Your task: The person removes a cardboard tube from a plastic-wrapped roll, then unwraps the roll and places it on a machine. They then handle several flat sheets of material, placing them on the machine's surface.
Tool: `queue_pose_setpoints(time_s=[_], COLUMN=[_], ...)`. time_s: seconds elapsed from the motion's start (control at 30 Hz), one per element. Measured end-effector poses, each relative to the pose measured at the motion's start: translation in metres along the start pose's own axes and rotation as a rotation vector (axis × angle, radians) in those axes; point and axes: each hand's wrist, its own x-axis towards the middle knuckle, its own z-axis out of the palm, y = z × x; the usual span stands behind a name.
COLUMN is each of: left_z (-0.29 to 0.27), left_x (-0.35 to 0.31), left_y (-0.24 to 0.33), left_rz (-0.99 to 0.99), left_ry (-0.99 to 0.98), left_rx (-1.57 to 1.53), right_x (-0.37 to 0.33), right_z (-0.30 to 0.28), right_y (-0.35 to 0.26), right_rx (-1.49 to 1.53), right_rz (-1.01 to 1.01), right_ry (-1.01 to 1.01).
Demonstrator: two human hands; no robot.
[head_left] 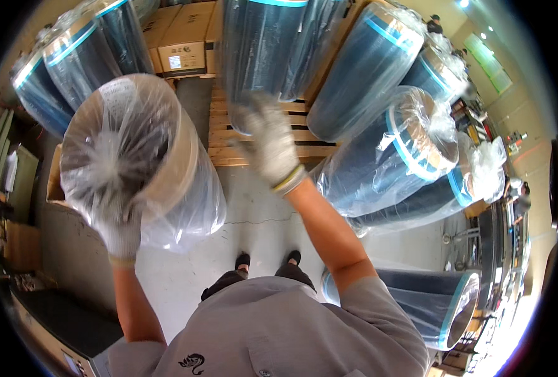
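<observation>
Head view: a grey floor (247, 217) spreads through the middle of the scene, with the person's feet at its near side. Largest among the things on it is a wide cardboard tube (183, 157), to the left and in front of the person, its broad mouth turned up toward the camera. Clear plastic film (112, 147) covers that mouth, gathered into creases that meet near its middle, and hangs loosely down the tube's right side.

Dark rolls wrapped in plastic stand around it: a group at the far left (81, 53), one at the far middle (260, 56), and more at the right, where the nearest leaning roll (373, 160) has a blue band around its top. Another dark roll (404, 301) lies on its side at the near right. A wooden pallet (222, 125) sits at the far middle, and a brown carton (181, 47) is to its left.

Both hands wear pale knitted gloves. The left hand (117, 223) touches the film at the tube's near rim; whether its grip is clenched on it, I cannot tell. The right hand (269, 138), blurred, hangs in front of the pallet, its grip released and fingers apart. Smallest are two black shoes (243, 260) on the floor.
</observation>
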Motion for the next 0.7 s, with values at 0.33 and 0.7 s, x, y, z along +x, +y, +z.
queue_pose_setpoints(time_s=[0.33,0.7], left_z=[-0.037,0.091], left_x=[0.012,0.125], left_y=[-0.004,-0.026], left_rz=[0.113,0.269], left_ry=[-0.29,-0.113], left_rx=[-0.317,-0.233], right_x=[-0.054,0.009], right_z=[0.001,0.021], right_y=[-0.089,-0.029], right_rx=[0.174,0.183], right_rz=[-0.48,-0.106], right_ry=[-0.223,-0.058])
